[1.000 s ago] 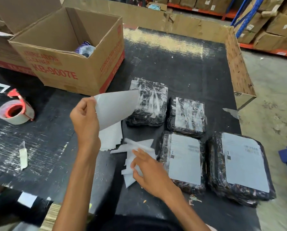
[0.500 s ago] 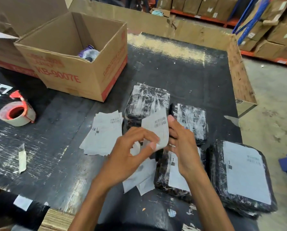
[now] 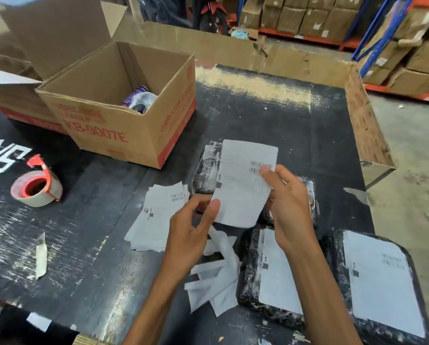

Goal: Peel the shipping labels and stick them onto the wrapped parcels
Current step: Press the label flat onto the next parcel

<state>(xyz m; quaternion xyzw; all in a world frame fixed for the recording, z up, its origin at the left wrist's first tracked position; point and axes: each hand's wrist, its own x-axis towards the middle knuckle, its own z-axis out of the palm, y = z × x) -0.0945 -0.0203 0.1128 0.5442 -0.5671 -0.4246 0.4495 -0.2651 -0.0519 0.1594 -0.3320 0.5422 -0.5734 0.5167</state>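
Observation:
A white shipping label (image 3: 243,183) with barcodes is held upright above the parcels. My left hand (image 3: 191,230) pinches its lower left corner and my right hand (image 3: 288,205) grips its right edge. Behind it lie two black-wrapped parcels without labels, one (image 3: 206,168) at the back left and one (image 3: 310,192) mostly hidden by my right hand. Two labelled parcels sit nearer: one (image 3: 268,275) under my right forearm, another (image 3: 377,282) at the right. A stack of unpeeled labels (image 3: 158,217) rests left of my hands. Peeled backing papers (image 3: 216,277) lie below.
An open cardboard box (image 3: 124,105) with a purple item inside stands at the back left. A red-cored tape roll (image 3: 35,189) sits on the black table (image 3: 270,115) to the left, with a paper scrap (image 3: 41,255) near it. Cardboard walls edge the table's far and right sides.
The label that both hands were pinching low over the parcels is now raised and held flat, print side toward me. Earlier my left hand had set the label stack down on the table.

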